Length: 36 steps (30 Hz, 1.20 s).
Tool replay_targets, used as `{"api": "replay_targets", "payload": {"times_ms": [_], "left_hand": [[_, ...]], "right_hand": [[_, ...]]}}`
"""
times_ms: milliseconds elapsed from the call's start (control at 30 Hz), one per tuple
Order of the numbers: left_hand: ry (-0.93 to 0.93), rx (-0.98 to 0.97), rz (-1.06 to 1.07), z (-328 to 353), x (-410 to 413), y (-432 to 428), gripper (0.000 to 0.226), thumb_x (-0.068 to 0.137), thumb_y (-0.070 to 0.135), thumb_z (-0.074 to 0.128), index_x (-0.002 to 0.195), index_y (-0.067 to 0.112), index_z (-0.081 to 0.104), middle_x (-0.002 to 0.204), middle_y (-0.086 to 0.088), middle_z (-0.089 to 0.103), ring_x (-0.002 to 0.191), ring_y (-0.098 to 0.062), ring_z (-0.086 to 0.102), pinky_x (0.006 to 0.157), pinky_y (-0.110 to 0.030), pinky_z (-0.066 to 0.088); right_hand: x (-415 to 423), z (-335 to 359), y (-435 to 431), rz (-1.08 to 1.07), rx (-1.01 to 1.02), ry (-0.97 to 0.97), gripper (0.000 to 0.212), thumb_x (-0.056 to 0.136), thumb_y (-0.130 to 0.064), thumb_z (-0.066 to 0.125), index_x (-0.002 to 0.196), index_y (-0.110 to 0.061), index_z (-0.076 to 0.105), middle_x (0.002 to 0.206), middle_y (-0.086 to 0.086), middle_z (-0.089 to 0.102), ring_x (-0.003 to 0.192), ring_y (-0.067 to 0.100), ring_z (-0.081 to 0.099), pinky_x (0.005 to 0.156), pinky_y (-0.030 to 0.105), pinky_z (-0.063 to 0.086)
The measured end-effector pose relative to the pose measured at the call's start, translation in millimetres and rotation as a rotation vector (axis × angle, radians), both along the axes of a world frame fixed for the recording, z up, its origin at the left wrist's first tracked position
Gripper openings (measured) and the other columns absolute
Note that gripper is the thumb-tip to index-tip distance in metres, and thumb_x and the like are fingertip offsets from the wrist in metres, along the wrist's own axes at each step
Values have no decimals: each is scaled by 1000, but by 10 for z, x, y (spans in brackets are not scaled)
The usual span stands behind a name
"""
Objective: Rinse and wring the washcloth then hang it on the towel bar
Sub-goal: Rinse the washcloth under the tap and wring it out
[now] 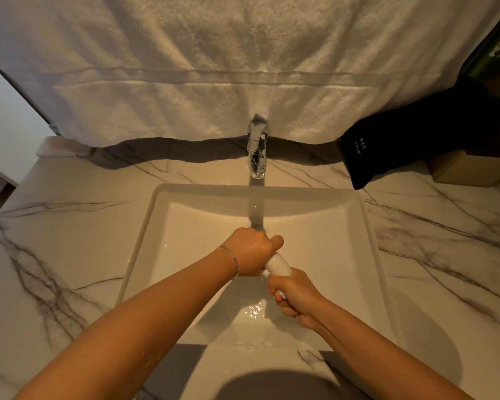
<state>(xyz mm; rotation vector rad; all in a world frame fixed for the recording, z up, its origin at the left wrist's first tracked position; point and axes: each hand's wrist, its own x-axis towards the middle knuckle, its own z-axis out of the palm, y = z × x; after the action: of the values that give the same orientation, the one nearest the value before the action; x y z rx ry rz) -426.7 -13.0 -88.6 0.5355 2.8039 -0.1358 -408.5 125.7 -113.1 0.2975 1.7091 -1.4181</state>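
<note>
A white washcloth [278, 264] is twisted into a tight roll over the middle of the white square sink [162, 203]. My left hand [250, 251] grips its far end, with a thin bracelet on that wrist. My right hand [293, 295] grips the near end, just below and to the right. Only a short stretch of cloth shows between the two fists. Water glistens on the basin floor under the hands. No towel bar is visible.
A chrome faucet [257, 151] stands behind the sink with no stream visible. A large white towel [214, 67] hangs across the back. A black pouch [393, 142] and a tan box [468, 168] sit at the right on the marble counter [70, 226].
</note>
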Motion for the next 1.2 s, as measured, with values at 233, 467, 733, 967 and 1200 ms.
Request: {"api": "replay_targets", "payload": {"times_ms": [233,467,733,967,1200], "left_hand": [[-51,27,11,-59,85,58,35,81,14,51,112,2,41,95,-21,65,82,-37,60,59,-33,33],[-60,34,32,-68,115,77,34,81,12,50,112,3,41,94,-21,64,73,-34,55,50,-31,29],[-79,23,54,-84,162,81,33,81,12,49,112,3,41,95,-22,64,81,-38,60,58,-33,33],[-408,96,133,-44,104,49,28,77,15,57,104,6,53,103,-16,64,94,-32,60,63,-31,37],[-283,718,431,-52,181,-73,37,62,12,69,82,22,40,82,-1,46,74,-19,43,55,-24,33]], "right_hand": [[21,-19,88,97,50,41,10,65,1,52,68,-8,50,37,-3,40,37,11,28,38,18,20],[16,-15,111,132,97,73,12,64,-1,55,61,-11,48,37,-3,42,35,10,30,40,20,21],[51,-22,103,135,111,83,10,65,-1,55,63,-10,51,36,-4,44,38,11,32,41,20,24],[21,23,124,379,237,80,7,68,-7,58,72,-13,57,52,2,49,40,12,35,40,19,28],[-317,238,276,651,479,510,39,69,-23,60,102,-7,48,92,8,58,82,25,58,61,30,41]]}}
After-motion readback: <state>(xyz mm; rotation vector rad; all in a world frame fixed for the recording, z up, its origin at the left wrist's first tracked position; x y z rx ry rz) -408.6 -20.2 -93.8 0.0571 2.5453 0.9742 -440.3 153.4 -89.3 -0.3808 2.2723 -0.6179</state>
